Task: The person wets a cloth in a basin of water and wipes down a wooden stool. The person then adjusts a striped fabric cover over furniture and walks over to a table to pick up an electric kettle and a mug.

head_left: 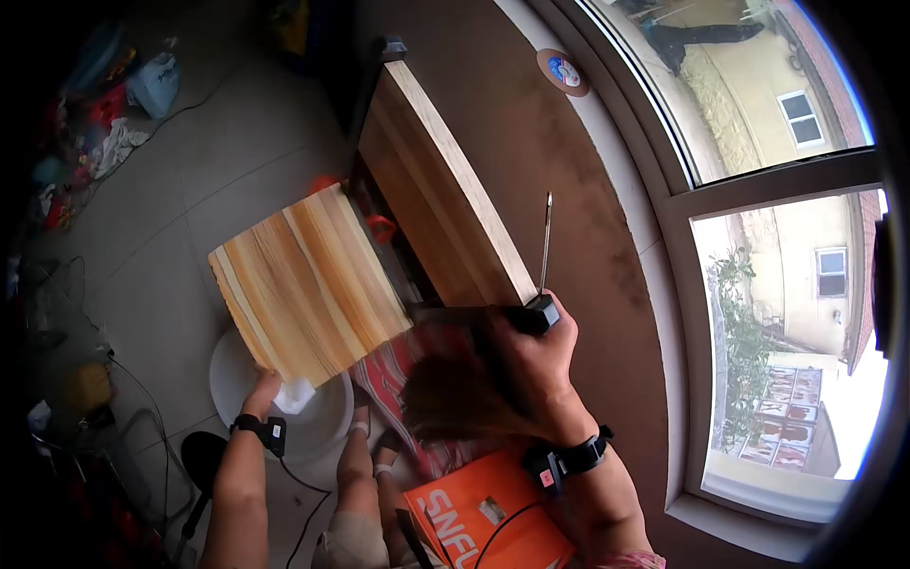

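Near the lower corner of a striped wooden board (308, 280), my left hand (260, 393) is closed at the edge, with some fingers hidden. A crumpled white cloth or tissue (294, 396) lies beside those fingers. My right hand (552, 349) is wrapped around the black capped corner of a frame (538, 316), which adjoins a second upright wooden panel (427, 199). A thin metal shaft (547, 242), like a screwdriver's, sticks up beside this corner; its lower end is hidden. A blurred dark brown shape (460, 398) covers part of the frame below.
Beneath the board stands a round white basin (227, 379). An orange box (493, 512) and red striped fabric (379, 370) are near my legs. A wall and window (678, 213) bound the right side. Cables and bags (154, 83) lie on the left floor.
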A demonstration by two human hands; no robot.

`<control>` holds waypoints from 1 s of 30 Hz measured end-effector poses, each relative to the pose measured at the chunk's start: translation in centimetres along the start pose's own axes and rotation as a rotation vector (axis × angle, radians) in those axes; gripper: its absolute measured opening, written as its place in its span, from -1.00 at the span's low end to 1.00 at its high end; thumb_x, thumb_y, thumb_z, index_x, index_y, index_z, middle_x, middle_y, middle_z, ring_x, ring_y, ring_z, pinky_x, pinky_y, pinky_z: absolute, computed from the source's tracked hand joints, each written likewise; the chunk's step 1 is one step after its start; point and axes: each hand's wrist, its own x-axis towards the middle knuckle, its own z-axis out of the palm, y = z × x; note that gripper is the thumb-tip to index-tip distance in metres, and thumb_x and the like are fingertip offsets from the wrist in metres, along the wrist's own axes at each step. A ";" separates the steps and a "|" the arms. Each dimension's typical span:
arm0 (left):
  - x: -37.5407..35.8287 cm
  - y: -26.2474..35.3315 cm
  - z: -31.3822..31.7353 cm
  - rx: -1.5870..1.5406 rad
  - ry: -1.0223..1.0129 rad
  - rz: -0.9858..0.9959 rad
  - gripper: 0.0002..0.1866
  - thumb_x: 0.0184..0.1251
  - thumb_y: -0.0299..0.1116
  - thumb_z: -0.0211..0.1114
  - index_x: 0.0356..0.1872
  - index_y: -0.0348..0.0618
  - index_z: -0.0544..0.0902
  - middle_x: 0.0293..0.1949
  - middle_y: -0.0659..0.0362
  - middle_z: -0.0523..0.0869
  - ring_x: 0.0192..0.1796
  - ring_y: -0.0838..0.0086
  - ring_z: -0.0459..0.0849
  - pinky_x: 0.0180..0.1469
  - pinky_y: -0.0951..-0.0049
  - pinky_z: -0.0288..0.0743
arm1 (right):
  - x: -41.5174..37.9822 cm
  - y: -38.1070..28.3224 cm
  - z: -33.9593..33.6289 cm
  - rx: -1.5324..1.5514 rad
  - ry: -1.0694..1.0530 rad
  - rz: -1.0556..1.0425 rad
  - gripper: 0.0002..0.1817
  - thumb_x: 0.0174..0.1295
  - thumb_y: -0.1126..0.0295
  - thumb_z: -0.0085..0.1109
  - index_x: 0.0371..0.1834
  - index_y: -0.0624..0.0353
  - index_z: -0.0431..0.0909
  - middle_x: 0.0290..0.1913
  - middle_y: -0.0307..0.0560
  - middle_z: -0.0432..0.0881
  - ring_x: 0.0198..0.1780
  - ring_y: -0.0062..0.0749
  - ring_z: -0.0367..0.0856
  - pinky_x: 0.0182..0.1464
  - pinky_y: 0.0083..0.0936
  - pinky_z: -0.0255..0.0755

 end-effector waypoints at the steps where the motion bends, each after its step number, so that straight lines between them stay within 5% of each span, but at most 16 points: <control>1: 0.7 -0.8 -0.1 0.002 0.009 0.002 -0.33 0.21 -0.37 -0.13 0.20 -0.45 -0.27 0.10 -0.18 0.29 0.15 0.23 0.32 0.14 0.43 0.22 | -0.2 -0.2 0.0 -0.085 0.040 -0.020 -0.73 -0.11 0.43 0.31 -0.39 0.31 0.46 -0.57 -0.27 0.51 -0.50 -0.72 0.36 -0.44 -0.70 0.33; 3: 1.8 -1.9 -0.1 -0.010 -0.010 0.033 -0.27 0.21 -0.37 -0.15 0.21 -0.45 -0.41 0.20 -0.20 0.13 0.24 0.22 0.19 0.22 0.44 0.10 | -1.2 -0.4 0.0 -0.062 0.067 -0.021 -0.74 -0.12 0.43 0.32 -0.43 0.31 0.45 -0.60 -0.27 0.48 -0.52 -0.72 0.34 -0.46 -0.69 0.32; 4: 2.3 -2.7 -0.4 -0.025 -0.091 0.032 -0.24 0.28 -0.37 -0.16 0.20 -0.37 -0.53 0.29 -0.19 -0.11 0.28 0.22 0.11 0.24 0.47 0.07 | -1.8 -0.6 -0.3 -0.093 0.085 -0.007 -0.74 -0.12 0.42 0.32 -0.44 0.31 0.45 -0.61 -0.27 0.48 -0.51 -0.71 0.35 -0.46 -0.68 0.33; 7: 1.3 -1.4 -0.8 0.007 -0.134 -0.005 -0.23 0.19 -0.36 -0.18 0.21 -0.42 -0.49 0.28 -0.19 -0.04 0.31 0.22 0.06 0.30 0.45 -0.08 | -3.7 -1.0 -1.0 -0.087 0.116 0.089 -0.73 -0.15 0.41 0.33 -0.48 0.31 0.44 -0.60 -0.29 0.48 -0.53 -0.69 0.35 -0.46 -0.67 0.32; 8: -1.9 2.5 -0.8 0.125 -0.134 -0.050 -0.32 0.25 -0.38 -0.22 0.20 -0.54 -0.38 0.28 -0.31 -0.38 0.36 0.12 -0.15 0.32 0.46 -0.15 | -4.0 -0.3 -1.2 -0.115 0.146 0.055 -0.72 -0.16 0.41 0.34 -0.47 0.31 0.44 -0.60 -0.29 0.48 -0.52 -0.69 0.35 -0.45 -0.68 0.33; 13: 0.8 -0.8 0.6 0.247 -0.172 0.029 -0.27 0.24 -0.37 -0.19 0.19 -0.52 -0.45 0.27 -0.31 -0.42 0.36 0.11 -0.13 0.32 0.48 -0.14 | -4.7 -0.2 -2.6 -0.233 0.213 0.075 -0.71 -0.18 0.40 0.36 -0.47 0.32 0.46 -0.60 -0.27 0.49 -0.52 -0.69 0.36 -0.43 -0.67 0.33; 15: 3.0 -3.7 1.4 0.162 -0.170 0.046 -0.22 0.21 -0.39 -0.14 0.17 -0.50 -0.52 0.28 -0.33 -0.26 0.33 0.11 0.01 0.30 0.49 -0.06 | -4.5 0.2 -2.8 -0.202 0.220 0.073 -0.71 -0.18 0.40 0.36 -0.47 0.32 0.46 -0.59 -0.27 0.49 -0.51 -0.69 0.37 -0.42 -0.67 0.33; 16: 4.4 -5.3 2.1 0.207 -0.050 0.114 -0.16 0.18 -0.42 -0.09 0.13 -0.48 -0.60 0.23 -0.35 0.00 0.26 0.10 0.18 0.26 0.49 0.06 | -4.6 0.6 -2.9 -0.173 0.224 0.078 -0.71 -0.18 0.41 0.36 -0.47 0.32 0.46 -0.59 -0.28 0.49 -0.51 -0.69 0.37 -0.42 -0.67 0.34; 20: 3.4 -4.5 1.7 0.386 0.017 0.181 -0.14 0.18 -0.42 -0.09 0.13 -0.46 -0.63 0.17 -0.34 0.17 0.21 0.11 0.27 0.22 0.45 0.14 | -4.2 0.0 -3.0 -0.192 0.151 0.057 -0.71 -0.17 0.42 0.36 -0.44 0.31 0.46 -0.53 -0.26 0.51 -0.47 -0.69 0.39 -0.39 -0.68 0.35; 24: -5.2 5.3 0.8 0.358 -0.045 0.095 -0.43 0.19 -0.46 -0.10 0.23 -0.28 -0.04 0.15 -0.16 0.28 0.18 0.17 0.31 0.20 0.38 0.16 | -4.2 0.7 -2.4 -0.033 0.156 0.058 -0.74 -0.16 0.46 0.32 -0.43 0.27 0.44 -0.56 -0.24 0.50 -0.49 -0.67 0.39 -0.44 -0.64 0.36; 25: -2.1 1.5 0.7 0.352 0.007 0.192 -0.45 0.19 -0.49 -0.09 0.22 -0.26 0.01 0.14 -0.14 0.31 0.18 0.17 0.32 0.20 0.37 0.18 | -4.3 0.7 -2.3 -0.069 0.180 0.065 -0.73 -0.16 0.43 0.32 -0.42 0.24 0.42 -0.62 -0.21 0.46 -0.52 -0.65 0.36 -0.46 -0.60 0.36; 26: 0.8 -2.1 0.7 0.351 0.060 0.288 -0.47 0.19 -0.52 -0.08 0.22 -0.24 0.05 0.13 -0.12 0.34 0.17 0.17 0.33 0.19 0.36 0.19 | -4.4 1.8 -1.8 -0.072 0.209 0.046 -0.71 -0.15 0.37 0.31 -0.40 0.20 0.42 -0.64 -0.07 0.47 -0.57 -0.47 0.45 -0.48 -0.49 0.38; 27: -3.7 2.1 -0.1 0.223 -0.062 0.244 -0.44 0.18 -0.55 -0.11 0.24 -0.22 0.02 0.08 -0.14 0.39 0.13 0.16 0.39 0.13 0.35 0.28 | -4.5 2.2 -1.5 -0.109 0.260 -0.030 -0.66 -0.16 0.33 0.33 -0.36 0.19 0.42 -0.59 0.07 0.51 -0.55 -0.18 0.52 -0.47 -0.39 0.39; 28: -2.1 0.3 -0.6 0.366 -0.055 0.330 -0.40 0.16 -0.56 -0.11 0.27 -0.19 -0.03 0.07 -0.16 0.40 0.11 0.14 0.41 0.10 0.35 0.31 | -4.8 0.6 -1.8 -0.127 0.178 0.121 -0.60 -0.19 0.29 0.35 -0.31 0.18 0.40 -0.50 0.16 0.53 -0.44 -0.02 0.54 -0.40 -0.33 0.40; 30: -6.6 3.6 -2.3 0.424 -0.172 0.256 -0.35 0.08 -0.56 -0.05 0.28 -0.16 0.02 -0.08 -0.14 0.49 -0.06 0.17 0.52 -0.05 0.36 0.38 | -5.5 0.4 -2.1 -0.075 0.172 0.138 -0.57 -0.20 0.28 0.35 -0.29 0.22 0.40 -0.45 0.11 0.54 -0.39 -0.07 0.53 -0.32 -0.36 0.40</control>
